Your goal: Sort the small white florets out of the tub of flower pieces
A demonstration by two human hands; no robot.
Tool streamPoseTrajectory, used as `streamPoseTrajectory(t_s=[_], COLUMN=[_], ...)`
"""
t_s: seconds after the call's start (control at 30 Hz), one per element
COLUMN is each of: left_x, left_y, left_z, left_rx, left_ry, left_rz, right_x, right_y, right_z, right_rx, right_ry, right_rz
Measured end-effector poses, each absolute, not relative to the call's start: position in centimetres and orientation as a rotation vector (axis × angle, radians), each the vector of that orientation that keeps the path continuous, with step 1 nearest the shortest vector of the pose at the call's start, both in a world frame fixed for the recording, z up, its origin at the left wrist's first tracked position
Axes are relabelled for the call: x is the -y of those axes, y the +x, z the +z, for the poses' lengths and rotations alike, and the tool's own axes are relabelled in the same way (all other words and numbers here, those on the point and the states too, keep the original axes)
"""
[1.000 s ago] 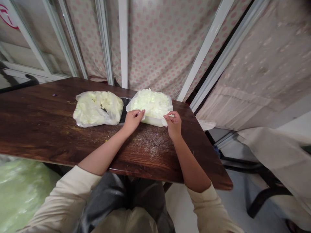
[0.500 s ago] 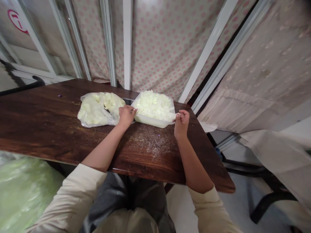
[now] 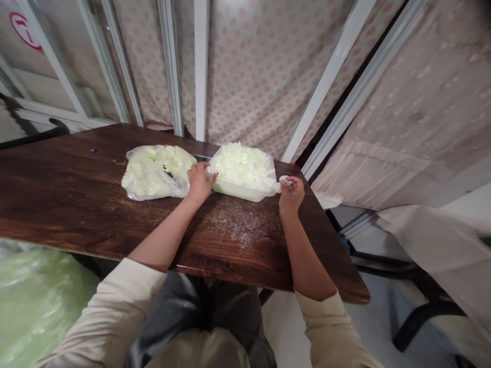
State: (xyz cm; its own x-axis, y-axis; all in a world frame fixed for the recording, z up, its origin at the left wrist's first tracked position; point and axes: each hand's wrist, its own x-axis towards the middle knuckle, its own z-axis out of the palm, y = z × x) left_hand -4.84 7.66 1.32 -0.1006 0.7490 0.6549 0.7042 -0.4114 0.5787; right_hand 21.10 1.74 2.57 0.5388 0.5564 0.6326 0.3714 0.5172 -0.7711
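A translucent plastic tub (image 3: 242,192) on the table is heaped with thin, pale yellow-white flakes (image 3: 242,166), like petals. At its left rim is my left hand (image 3: 199,185), thumb and fingers apart. Something whitish shows between them, and I cannot tell it from the tub's edge. My right hand (image 3: 292,195), just beyond the tub's right corner, pinches a small white petal-like piece (image 3: 284,180). Left of my left hand lies a clear plastic bag (image 3: 146,176) of similar pale pieces, with a dark gap in its middle.
A dark metal dish (image 3: 201,157) is partly hidden behind my left hand. White crumbs (image 3: 245,230) are scattered over the dark wooden table (image 3: 76,189). A large bag of greenish material (image 3: 42,306) stands at lower left. Spotted curtains (image 3: 261,76) hang behind the table.
My right hand has moved slightly right, away from the tub's corner, and the white piece now shows at its fingertips. My left thumb and fingers have spread apart.
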Motion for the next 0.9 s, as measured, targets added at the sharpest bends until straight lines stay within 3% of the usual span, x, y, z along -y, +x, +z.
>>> streamPoseTrajectory(t_s=[0.5, 0.9], left_x=[-7.2, -7.2], left_y=[-4.6, -4.5], left_z=[1.6, 1.6], left_rx=[-1.341, -1.457], left_ry=[2.190, 2.447], left_rz=[1.669, 1.428], right_x=[-2.1, -2.3], right_y=[22.0, 21.1], right_z=[1.5, 0.8], right_rx=[1.549, 1.676], right_ry=[-1.280, -1.582], right_rz=[-0.325, -0.309])
